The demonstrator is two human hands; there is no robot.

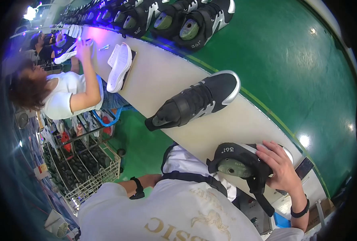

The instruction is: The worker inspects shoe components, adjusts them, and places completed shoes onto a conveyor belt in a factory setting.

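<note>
On the white bench at the lower right lies a black shoe upper with a green last showing in its opening. My right hand grips its toe end, fingers bent over the top. A loose black strap hangs from the upper's near side. My left hand is low beside my waist, partly behind my white shirt; its fingers are hidden. Between my hands and the far bench, another black shoe upper with a silver toe edge lies on the bench, its toe to the right.
Beyond it, a white shoe sole rests on the bench. At left, a co-worker handles a black shoe with a white sole. Several black uppers on lasts line the green surface. A wire cart stands left.
</note>
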